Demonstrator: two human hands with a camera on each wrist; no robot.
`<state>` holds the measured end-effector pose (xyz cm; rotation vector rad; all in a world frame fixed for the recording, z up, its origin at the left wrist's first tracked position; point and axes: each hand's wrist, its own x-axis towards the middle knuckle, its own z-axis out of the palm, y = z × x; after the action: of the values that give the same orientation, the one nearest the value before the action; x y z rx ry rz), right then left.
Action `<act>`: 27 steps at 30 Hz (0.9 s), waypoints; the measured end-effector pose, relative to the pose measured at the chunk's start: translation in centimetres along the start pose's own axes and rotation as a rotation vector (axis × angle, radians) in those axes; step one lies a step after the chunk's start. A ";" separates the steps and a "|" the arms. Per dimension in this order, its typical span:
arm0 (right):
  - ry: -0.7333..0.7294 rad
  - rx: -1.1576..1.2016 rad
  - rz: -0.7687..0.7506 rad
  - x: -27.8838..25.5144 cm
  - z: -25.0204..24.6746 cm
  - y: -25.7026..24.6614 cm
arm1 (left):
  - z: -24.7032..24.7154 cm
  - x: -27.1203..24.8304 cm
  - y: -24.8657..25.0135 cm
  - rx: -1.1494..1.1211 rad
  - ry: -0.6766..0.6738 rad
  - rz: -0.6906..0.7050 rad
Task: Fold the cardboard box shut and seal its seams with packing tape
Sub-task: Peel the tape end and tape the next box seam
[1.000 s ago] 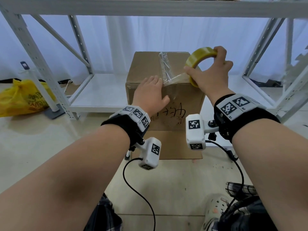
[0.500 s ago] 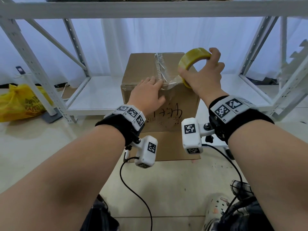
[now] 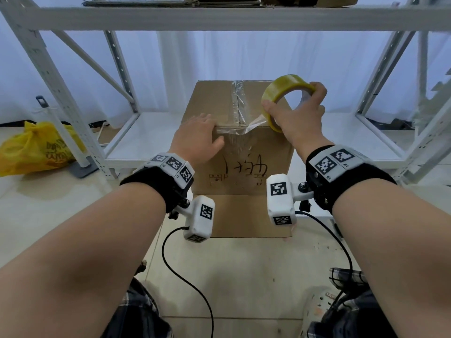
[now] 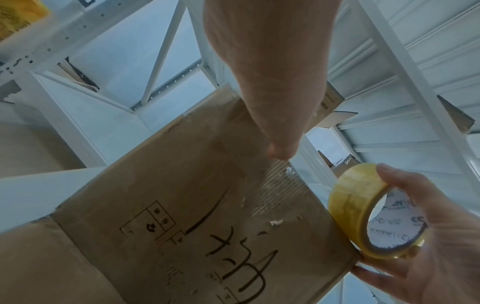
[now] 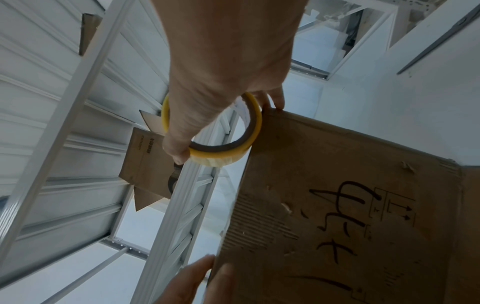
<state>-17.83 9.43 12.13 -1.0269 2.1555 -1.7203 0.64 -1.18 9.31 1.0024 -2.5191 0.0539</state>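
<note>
A brown cardboard box point(image 3: 246, 167) with black handwriting stands on the floor, its top flaps folded shut and clear tape point(image 3: 238, 103) along the centre seam. My left hand point(image 3: 196, 137) lies flat over the box's near top edge, fingers pressing a tape strip there; its thumb point(image 4: 280, 152) rests on the front face. My right hand point(image 3: 296, 113) grips a yellow tape roll point(image 3: 284, 93) at the box's near right corner. A clear stretch of tape point(image 3: 253, 125) runs from the roll to the edge. The roll point(image 5: 215, 152) point(image 4: 363, 207) shows in both wrist views.
White metal shelving point(image 3: 219, 18) surrounds the box, with a low shelf point(image 3: 146, 137) behind it and uprights on both sides. A yellow plastic bag point(image 3: 36, 150) lies on the floor at far left. A flat cardboard sheet point(image 3: 244, 215) lies under the box. Cables hang from my wrists.
My right hand has carried the roll rightward towards the box's near right corner, drawing the tape out along the near top edge. My left hand has stayed on that edge.
</note>
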 end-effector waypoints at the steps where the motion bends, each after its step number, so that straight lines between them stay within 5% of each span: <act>1: -0.003 -0.001 0.002 0.0 0.0 -0.1 | -0.1 0.0 0.2 -0.013 -0.037 0.015; 6: -0.029 -0.004 0.064 0.2 -0.4 -0.8 | 0.6 0.6 2.5 -0.010 -0.145 0.154; 15: 0.045 -0.007 0.156 0.5 -0.1 -2.0 | 0.7 1.2 3.7 -0.011 -0.197 0.146; 27: 0.125 -0.106 -0.074 0.9 -2.0 -2.0 | 1.3 0.9 4.2 0.006 -0.123 0.125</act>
<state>-18.81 10.33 14.80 -1.0648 2.3369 -1.7634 -3.19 1.11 8.98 0.8738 -2.6933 0.0380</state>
